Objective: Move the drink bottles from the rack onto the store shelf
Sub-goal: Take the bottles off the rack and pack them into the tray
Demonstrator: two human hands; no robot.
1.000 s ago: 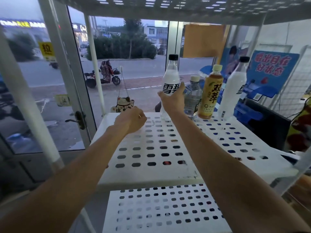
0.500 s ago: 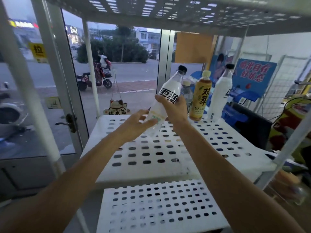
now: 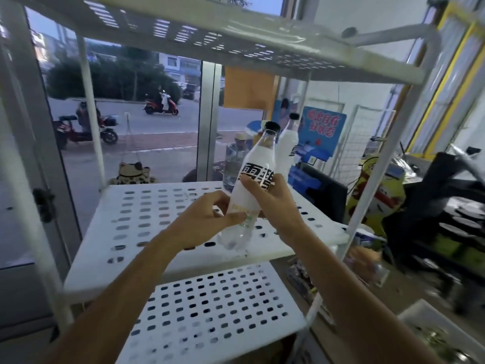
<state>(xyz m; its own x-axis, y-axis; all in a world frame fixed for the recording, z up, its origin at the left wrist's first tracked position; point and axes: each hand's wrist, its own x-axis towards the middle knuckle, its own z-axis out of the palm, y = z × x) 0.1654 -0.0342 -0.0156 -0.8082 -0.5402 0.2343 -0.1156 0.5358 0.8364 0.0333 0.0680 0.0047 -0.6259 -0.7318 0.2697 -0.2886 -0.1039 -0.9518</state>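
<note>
Now that the white bottle (image 3: 259,166) is off the rack (image 3: 147,206), tilted toward one o'clock, the fingers of left hand (image 3: 206,222) and right hand (image 3: 275,203) curl round it, likely shelf-bound.

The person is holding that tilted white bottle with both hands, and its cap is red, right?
Not quite: the cap is black, as the head view shows. The rest holds: the left hand and right hand both grip the tilted white bottle.

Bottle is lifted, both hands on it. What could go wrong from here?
The tilted white black-capped plastic bottle, gripped by left hand and right hand, could slip onto the white perforated rack shelf. Its cap is near the standing white bottle and clear water bottle; a swing might topple them.
</note>
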